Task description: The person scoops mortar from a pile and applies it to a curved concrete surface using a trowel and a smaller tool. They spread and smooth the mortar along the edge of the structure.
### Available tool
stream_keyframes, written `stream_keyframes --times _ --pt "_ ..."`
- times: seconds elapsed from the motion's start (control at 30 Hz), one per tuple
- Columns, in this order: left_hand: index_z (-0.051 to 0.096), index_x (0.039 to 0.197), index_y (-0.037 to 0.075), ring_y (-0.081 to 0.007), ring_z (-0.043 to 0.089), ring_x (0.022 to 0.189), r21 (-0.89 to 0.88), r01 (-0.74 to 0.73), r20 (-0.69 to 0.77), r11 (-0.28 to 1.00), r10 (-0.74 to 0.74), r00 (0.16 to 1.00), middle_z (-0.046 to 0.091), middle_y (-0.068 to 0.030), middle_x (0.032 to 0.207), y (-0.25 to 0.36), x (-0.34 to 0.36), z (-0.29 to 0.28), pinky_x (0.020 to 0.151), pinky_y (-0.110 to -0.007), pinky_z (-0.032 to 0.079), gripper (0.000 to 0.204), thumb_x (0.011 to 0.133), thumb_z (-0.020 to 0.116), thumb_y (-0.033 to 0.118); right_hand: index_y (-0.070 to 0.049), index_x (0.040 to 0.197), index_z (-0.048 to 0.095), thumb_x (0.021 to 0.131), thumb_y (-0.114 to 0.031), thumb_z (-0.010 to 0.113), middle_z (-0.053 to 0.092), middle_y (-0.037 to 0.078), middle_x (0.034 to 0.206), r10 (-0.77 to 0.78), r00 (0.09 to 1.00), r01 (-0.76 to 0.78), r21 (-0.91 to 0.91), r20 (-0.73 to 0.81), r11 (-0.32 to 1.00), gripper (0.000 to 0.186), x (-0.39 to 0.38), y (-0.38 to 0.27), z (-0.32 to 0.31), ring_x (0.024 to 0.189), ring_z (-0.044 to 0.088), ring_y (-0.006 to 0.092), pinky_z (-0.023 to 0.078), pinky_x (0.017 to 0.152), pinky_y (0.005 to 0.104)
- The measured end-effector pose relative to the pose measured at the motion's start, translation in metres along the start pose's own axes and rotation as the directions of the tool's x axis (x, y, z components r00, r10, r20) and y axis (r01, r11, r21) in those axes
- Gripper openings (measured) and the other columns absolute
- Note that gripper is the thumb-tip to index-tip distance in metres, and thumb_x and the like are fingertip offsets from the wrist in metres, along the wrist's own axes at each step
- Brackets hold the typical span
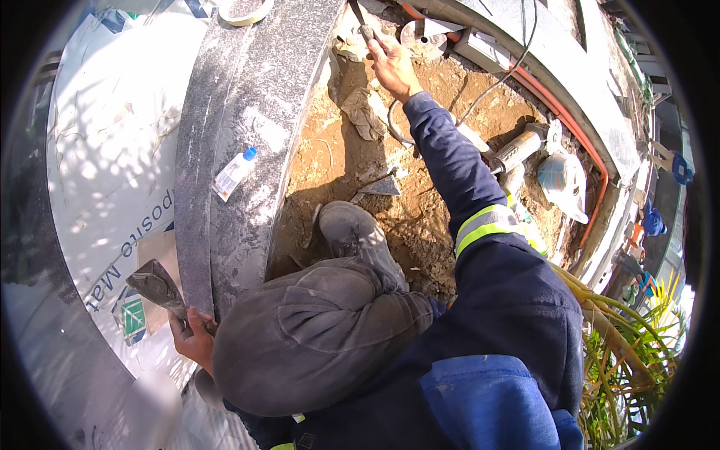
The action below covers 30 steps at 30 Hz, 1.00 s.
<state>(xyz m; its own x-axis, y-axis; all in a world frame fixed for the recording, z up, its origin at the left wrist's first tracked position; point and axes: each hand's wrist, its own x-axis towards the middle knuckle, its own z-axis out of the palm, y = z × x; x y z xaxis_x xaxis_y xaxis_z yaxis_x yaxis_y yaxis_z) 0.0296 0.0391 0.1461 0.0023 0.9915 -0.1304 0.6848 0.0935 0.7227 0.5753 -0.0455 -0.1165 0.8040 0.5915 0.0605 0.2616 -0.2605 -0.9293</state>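
Knee (292,345) bent in front of me, I have my left grip (196,341) beside it, closed round the handle of a broad scraper (155,286). The blade lies ahead and to the left of that grip, its long axis slanting away from my knee; the left side is much the nearer to it. Beyond, on the dark stone slab (255,112), a capped tube (235,174) lies between both grips, touching neither. A pointed trowel (382,186) rests on the soil right of the slab. Farthest, my right grip (394,69) is wrapped round a slim dark tool (365,31) that runs ahead and slightly left; its far end I cannot see.
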Motion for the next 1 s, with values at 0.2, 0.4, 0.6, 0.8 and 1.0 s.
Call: stream_keyframes --times 0.2,0.4,0.6,0.8,1.0 --pt "0.058 0.129 -0.003 -0.0065 0.051 0.055 0.012 -0.024 0.04 1.0 0.023 0.999 0.059 -0.0023 0.065 -0.009 0.007 -0.005 0.051 -0.022 0.036 0.046 0.098 0.073 0.027 0.001 0.112 0.065 0.103 -0.018 0.061 0.068 0.014 0.099 0.016 0.998 -0.008 0.137 -0.058 0.991 0.022 -0.061 -0.014 0.02 0.089 0.067 0.0241 0.052 0.084 0.034" --pt "0.059 0.126 -0.006 -0.0074 0.051 0.057 0.039 -0.01 0.009 0.999 0.009 1.0 0.058 -0.002 0.066 -0.005 0.002 0.002 0.053 -0.022 0.038 0.043 0.098 0.071 0.025 -0.004 0.144 0.056 0.107 -0.023 0.055 0.063 0.011 0.117 -0.145 0.989 0.147 -0.062 0.033 0.987 0.041 -0.096 -0.019 0.015 0.1 0.063 0.0178 0.052 0.088 0.0312" --pt "0.059 0.124 -0.006 -0.0083 0.053 0.06 0.057 -0.022 0.003 0.998 0.022 1.0 0.058 -0.0017 0.068 0.0 0.003 -0.002 0.057 -0.023 0.04 0.038 0.099 0.069 0.02 -0.008 0.147 0.055 0.108 -0.021 0.053 0.061 0.006 0.11 -0.08 0.995 0.079 0.032 0.053 0.996 0.041 -0.097 -0.028 -0.005 0.094 0.06 0.0136 0.051 0.082 0.0287" --pt "0.059 0.125 -0.005 -0.0071 0.051 0.06 -0.022 -0.012 0.035 1.0 0.013 0.999 0.058 -0.0017 0.069 0.005 0.006 -0.005 0.056 -0.022 0.039 0.036 0.1 0.067 0.019 -0.008 0.142 0.06 0.106 -0.025 0.057 0.063 0.004 0.088 -0.113 0.973 0.102 -0.067 -0.203 0.993 0.04 -0.012 -0.021 -0.032 0.08 0.063 0.0134 0.052 0.073 0.0303" --pt "0.058 0.129 -0.006 -0.0063 0.048 0.058 -0.036 -0.007 0.054 0.999 0.008 0.999 0.058 -0.002 0.069 0.006 0.002 -0.007 0.053 -0.022 0.037 0.034 0.101 0.063 0.012 -0.01 0.119 0.075 0.097 -0.039 0.067 0.074 0.017 0.102 -0.41 0.897 0.194 -0.687 -0.164 0.7 0.037 0.049 -0.079 -0.08 0.092 0.073 0.0326 0.058 0.082 0.039"
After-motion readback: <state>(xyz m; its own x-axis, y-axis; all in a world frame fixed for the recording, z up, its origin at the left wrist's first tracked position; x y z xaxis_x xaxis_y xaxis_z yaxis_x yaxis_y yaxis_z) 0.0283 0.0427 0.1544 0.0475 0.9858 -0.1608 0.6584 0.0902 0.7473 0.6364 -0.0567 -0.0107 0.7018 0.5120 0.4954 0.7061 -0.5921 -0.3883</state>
